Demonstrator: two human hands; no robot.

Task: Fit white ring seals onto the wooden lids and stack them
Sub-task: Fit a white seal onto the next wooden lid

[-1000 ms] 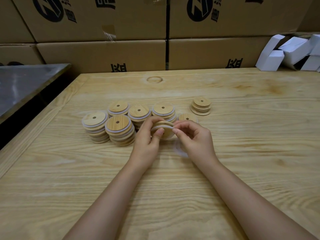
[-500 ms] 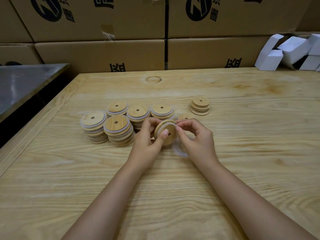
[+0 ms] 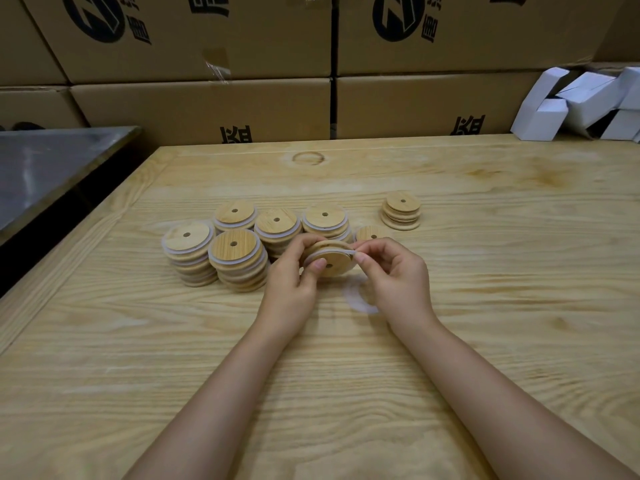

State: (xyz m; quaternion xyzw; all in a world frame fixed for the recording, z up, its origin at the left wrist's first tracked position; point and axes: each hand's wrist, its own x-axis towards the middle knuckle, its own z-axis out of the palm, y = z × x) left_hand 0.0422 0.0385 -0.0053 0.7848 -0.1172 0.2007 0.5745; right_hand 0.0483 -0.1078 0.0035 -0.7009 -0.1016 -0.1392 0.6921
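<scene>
Two hands fit a white ring seal [image 3: 343,251] onto a wooden lid [image 3: 336,263] just above the bench [image 3: 485,323].
The grip of the left hand [image 3: 289,285] curls round the lid's left edge, thumb on its face; the right hand [image 3: 398,277] pinches the seal at the right rim. Sealed stacks [image 3: 239,258] stand just left, a bare stack [image 3: 401,214] farther right.

- The wooden lid [image 3: 334,264] tipped up from near flat, and its holed face turned toward the camera.
- The white ring seal [image 3: 341,252] got stretched along its upper rim by the right hand [image 3: 398,277].
</scene>
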